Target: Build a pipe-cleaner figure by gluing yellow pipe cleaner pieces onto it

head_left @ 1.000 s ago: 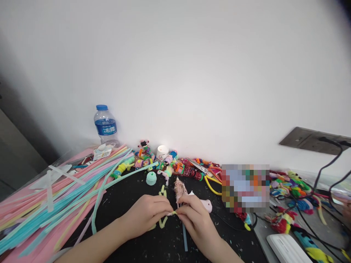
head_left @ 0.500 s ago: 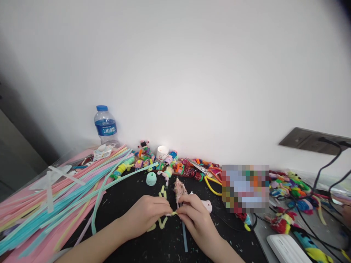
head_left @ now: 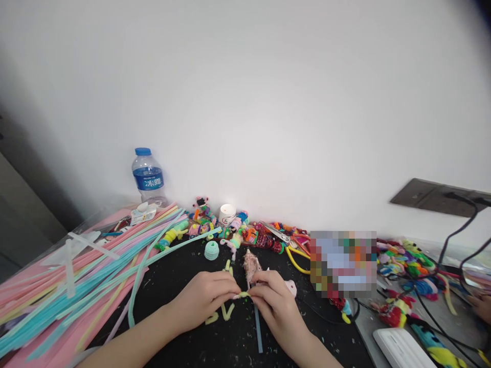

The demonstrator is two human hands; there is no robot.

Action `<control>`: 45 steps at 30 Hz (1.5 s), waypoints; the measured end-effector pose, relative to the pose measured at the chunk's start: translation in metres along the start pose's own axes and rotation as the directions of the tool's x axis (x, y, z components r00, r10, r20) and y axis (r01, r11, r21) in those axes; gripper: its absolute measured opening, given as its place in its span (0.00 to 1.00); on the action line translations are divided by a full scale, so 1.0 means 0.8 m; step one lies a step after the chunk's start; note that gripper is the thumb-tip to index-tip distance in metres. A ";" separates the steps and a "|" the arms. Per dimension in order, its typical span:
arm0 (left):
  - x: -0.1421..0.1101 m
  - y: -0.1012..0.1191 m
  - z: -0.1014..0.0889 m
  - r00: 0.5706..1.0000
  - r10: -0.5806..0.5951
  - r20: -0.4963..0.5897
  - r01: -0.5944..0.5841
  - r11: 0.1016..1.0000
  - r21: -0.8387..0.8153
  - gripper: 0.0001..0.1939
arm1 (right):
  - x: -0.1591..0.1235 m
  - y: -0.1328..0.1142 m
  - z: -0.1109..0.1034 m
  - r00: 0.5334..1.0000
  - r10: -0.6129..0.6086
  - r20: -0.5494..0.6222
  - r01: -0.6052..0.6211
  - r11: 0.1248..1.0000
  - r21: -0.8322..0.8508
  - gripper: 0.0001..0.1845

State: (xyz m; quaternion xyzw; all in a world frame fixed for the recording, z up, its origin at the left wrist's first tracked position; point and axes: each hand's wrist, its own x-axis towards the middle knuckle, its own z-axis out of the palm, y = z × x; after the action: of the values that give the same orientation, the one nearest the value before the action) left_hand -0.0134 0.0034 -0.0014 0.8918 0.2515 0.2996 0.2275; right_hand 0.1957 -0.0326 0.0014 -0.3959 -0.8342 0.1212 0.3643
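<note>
Pastel fuzzy stems (head_left: 103,281) lie heaped on the counter (head_left: 215,350); the person's left hand (head_left: 209,296), fingers closed, pinches a small yellow fuzzy piece (head_left: 243,295) between both hands; the right hand's (head_left: 275,301) fingers grip its other end.

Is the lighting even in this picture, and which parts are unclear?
Head view: no, the white wall is pale mid-frame, greyer toward the left edge; also head view: a pixelated block hides details, and the small yellowish piece between left hand and right hand shows little detail.
</note>
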 end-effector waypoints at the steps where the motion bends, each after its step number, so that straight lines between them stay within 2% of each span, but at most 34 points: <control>1: 0.000 -0.001 0.001 1.000 0.002 0.000 -0.002 1.000 0.000 0.11 | 0.000 0.000 0.000 1.000 -0.001 0.002 0.001 1.000 0.002 0.09; 5: -0.001 -0.004 0.002 1.000 0.001 -0.029 -0.001 1.000 0.001 0.11 | -0.001 0.000 -0.001 1.000 0.011 -0.021 -0.011 1.000 -0.005 0.10; 7: -0.002 -0.007 0.001 0.997 -0.036 -0.070 0.036 0.999 0.012 0.11 | -0.002 0.002 -0.002 0.998 0.033 -0.060 -0.034 0.999 -0.027 0.11; 9: -0.003 -0.010 -0.001 0.985 -0.110 -0.133 0.116 0.993 0.034 0.11 | -0.002 0.005 -0.002 0.993 0.061 -0.098 -0.066 0.997 -0.046 0.13; 13: -0.004 -0.017 -0.007 0.930 -0.271 -0.247 0.307 0.945 0.116 0.11 | -0.003 0.008 -0.004 0.987 0.110 -0.117 -0.115 0.993 -0.032 0.12; 17: -0.001 -0.020 -0.012 0.900 -0.368 -0.233 0.415 0.888 0.198 0.12 | -0.004 0.008 -0.005 0.986 0.124 -0.107 -0.126 0.992 -0.009 0.12; 21: 0.000 -0.021 -0.012 0.892 -0.408 -0.194 0.446 0.861 0.242 0.13 | -0.004 0.007 -0.005 0.985 0.139 -0.098 -0.139 0.990 0.005 0.12; 24: -0.001 -0.022 -0.009 0.886 -0.420 -0.196 0.458 0.859 0.231 0.14 | -0.004 0.007 -0.005 0.985 0.140 -0.099 -0.140 0.990 0.012 0.12; 28: -0.001 -0.020 -0.011 0.873 -0.414 -0.256 0.461 0.873 0.161 0.15 | -0.004 0.006 -0.004 0.985 0.134 -0.107 -0.132 0.991 0.024 0.12; 31: 0.002 -0.010 -0.016 0.909 -0.383 -0.167 0.403 0.909 0.109 0.12 | -0.004 0.006 -0.005 0.984 0.140 -0.107 -0.137 0.990 0.032 0.12; 33: 0.003 -0.001 -0.019 0.949 -0.310 -0.050 0.314 0.946 0.086 0.08 | -0.004 0.006 -0.005 0.984 0.141 -0.110 -0.139 0.990 0.032 0.12; 35: 0.004 0.006 -0.022 0.971 -0.232 0.062 0.226 0.970 0.089 0.06 | -0.004 0.006 -0.005 0.984 0.140 -0.112 -0.138 0.990 0.031 0.13; 38: 0.004 0.011 -0.023 0.965 -0.190 0.180 0.177 0.980 0.086 0.11 | -0.004 0.006 -0.005 0.984 0.141 -0.109 -0.138 0.990 0.033 0.13; 41: 0.004 0.009 -0.022 0.951 -0.207 0.230 0.195 0.978 0.076 0.18 | -0.004 0.006 -0.005 0.984 0.141 -0.113 -0.138 0.990 0.033 0.12; 45: 0.004 0.008 -0.020 0.940 -0.214 0.265 0.208 0.977 0.053 0.15 | -0.004 0.005 -0.005 0.985 0.130 -0.118 -0.127 0.991 0.030 0.12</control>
State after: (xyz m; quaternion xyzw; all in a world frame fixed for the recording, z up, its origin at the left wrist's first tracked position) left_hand -0.0197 0.0045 0.0145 0.8947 0.3160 0.1467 0.2795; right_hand 0.2024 -0.0323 0.0010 -0.4514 -0.7822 0.1299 0.4093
